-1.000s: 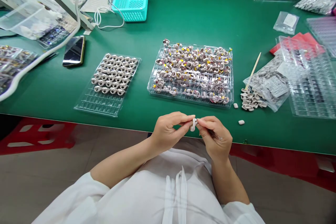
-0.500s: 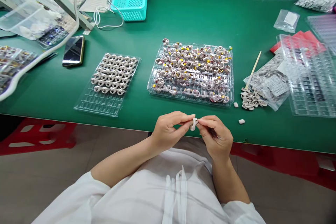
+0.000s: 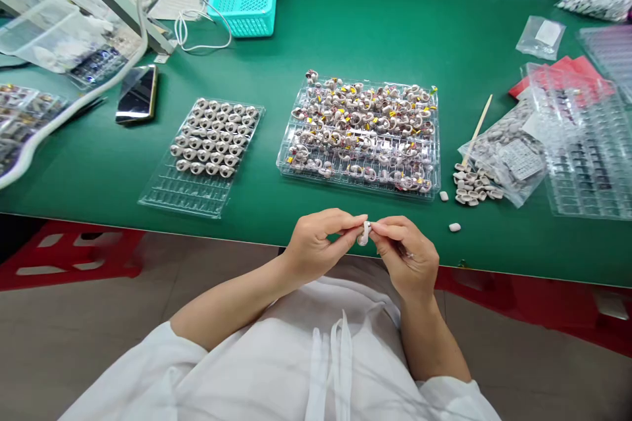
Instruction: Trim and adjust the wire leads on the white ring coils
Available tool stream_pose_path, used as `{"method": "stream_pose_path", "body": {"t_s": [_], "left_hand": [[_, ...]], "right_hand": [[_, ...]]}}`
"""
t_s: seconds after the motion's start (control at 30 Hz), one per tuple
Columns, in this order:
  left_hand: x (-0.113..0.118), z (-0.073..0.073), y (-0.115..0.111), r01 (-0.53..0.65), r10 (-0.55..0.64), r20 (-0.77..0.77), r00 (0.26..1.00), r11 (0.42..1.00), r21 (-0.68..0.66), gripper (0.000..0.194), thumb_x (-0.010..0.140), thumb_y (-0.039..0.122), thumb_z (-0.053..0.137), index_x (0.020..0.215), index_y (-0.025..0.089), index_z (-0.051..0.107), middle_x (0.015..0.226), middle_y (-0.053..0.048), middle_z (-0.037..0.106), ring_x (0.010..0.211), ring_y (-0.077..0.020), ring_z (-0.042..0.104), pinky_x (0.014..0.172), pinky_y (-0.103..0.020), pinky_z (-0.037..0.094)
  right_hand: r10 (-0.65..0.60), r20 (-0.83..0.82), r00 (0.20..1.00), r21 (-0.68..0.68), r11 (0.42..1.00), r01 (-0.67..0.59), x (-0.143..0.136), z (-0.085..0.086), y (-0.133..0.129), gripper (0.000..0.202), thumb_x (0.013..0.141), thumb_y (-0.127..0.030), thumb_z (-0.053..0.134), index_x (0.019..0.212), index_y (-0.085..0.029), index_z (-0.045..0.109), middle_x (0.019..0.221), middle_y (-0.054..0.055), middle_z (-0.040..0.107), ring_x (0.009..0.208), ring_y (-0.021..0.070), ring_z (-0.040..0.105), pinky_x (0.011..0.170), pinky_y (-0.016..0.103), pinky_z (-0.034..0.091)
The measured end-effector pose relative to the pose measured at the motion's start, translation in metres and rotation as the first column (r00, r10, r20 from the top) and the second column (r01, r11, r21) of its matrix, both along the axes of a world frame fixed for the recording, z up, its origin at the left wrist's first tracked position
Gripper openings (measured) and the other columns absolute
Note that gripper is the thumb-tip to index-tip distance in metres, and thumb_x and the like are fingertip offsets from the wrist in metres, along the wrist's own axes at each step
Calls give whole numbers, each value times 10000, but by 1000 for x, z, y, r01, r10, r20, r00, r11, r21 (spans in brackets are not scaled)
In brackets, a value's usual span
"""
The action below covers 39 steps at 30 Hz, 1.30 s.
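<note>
Just over the table's front edge, my left hand [image 3: 318,241] pinches a small beige curved piece [image 3: 364,234], which looks like a clip-on earbud, between thumb and fingertips. My right hand [image 3: 407,253] grips the same piece from the other side, its remaining fingers curled in. Something small and shiny shows by those curled fingers, too unclear to name. Beyond the hands lies a clear tray [image 3: 358,187] full of similar curved parts with yellow and reddish bits. To the left, another clear tray [image 3: 182,197] carries neat rows of beige pieces.
Right of the trays are a pile of beige caps [image 3: 474,185], a thin wooden stick [image 3: 478,125], a bag of parts [image 3: 518,158] and empty clear trays [image 3: 592,145]. A phone [image 3: 137,95], a turquoise basket [image 3: 244,0] and a white cable [image 3: 99,85] occupy the left.
Both hands stay in nearly the same place with the curved piece between them. The view has shifted very slightly.
</note>
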<state>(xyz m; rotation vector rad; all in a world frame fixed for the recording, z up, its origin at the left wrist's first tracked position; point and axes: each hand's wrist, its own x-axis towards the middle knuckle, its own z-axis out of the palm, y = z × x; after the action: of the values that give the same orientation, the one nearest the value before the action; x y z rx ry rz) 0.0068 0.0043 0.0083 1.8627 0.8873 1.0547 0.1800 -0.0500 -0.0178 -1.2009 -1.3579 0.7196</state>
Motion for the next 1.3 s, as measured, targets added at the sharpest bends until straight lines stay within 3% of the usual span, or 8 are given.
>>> {"method": "stream_pose_path", "body": {"t_s": [0.2, 0.57, 0.8, 1.07, 1.2, 1.3], "left_hand": [[-2, 0, 1, 40, -40, -31, 999, 999, 16, 209, 897, 89, 639, 1046, 161, 767, 834, -67, 795, 764, -140, 727, 717, -227, 564], [-6, -1, -2, 122, -118, -85, 989, 992, 45, 293, 937, 83, 565, 1173, 160, 721, 929, -100, 787, 820, -155, 724, 750, -247, 572], [-4, -1, -3, 77, -76, -56, 996, 997, 13, 220, 922, 121, 622, 1098, 162, 747, 869, -71, 790, 793, -152, 721, 758, -246, 569], [-2, -1, -5, 40, -40, -13, 999, 999, -21, 184, 925, 160, 622, 1039, 173, 766, 796, -58, 785, 728, -149, 705, 717, -253, 563], [-3, -1, -6, 20, -19, 12, 1000, 994, -103, 178, 912, 172, 636, 1014, 177, 781, 820, -64, 792, 747, -151, 706, 736, -254, 567], [-4, 1, -5, 67, -33, 105, 994, 942, -328, 157, 888, 229, 675, 964, 164, 796, 841, -76, 788, 778, -166, 715, 751, -266, 579]], "right_hand": [[80, -61, 995, -143, 986, -88, 5, -1, 1, 243, 893, -157, 678, 1096, -278, 736, 1003, 45, 709, 716, 127, 632, 506, 234, 467], [120, -66, 991, -190, 973, -131, 10, -1, 3, 202, 904, -160, 658, 1064, -245, 747, 951, 53, 711, 740, 144, 654, 525, 241, 478], [117, 40, 992, -152, 982, -109, 10, 4, 2, 232, 904, -134, 640, 1081, -254, 730, 967, 38, 702, 737, 125, 646, 552, 225, 486], [115, 48, 992, -165, 981, -106, 6, 4, 2, 198, 908, -157, 637, 1061, -251, 721, 955, 40, 693, 743, 137, 651, 560, 232, 503], [110, 65, 992, -151, 984, -99, 3, 3, 5, 181, 907, -164, 632, 1050, -241, 712, 954, 46, 690, 726, 138, 645, 543, 233, 496], [146, 68, 987, -165, 977, -133, 4, 5, 6, 154, 902, -164, 637, 1027, -230, 698, 924, 43, 678, 710, 132, 632, 543, 232, 487]]}}
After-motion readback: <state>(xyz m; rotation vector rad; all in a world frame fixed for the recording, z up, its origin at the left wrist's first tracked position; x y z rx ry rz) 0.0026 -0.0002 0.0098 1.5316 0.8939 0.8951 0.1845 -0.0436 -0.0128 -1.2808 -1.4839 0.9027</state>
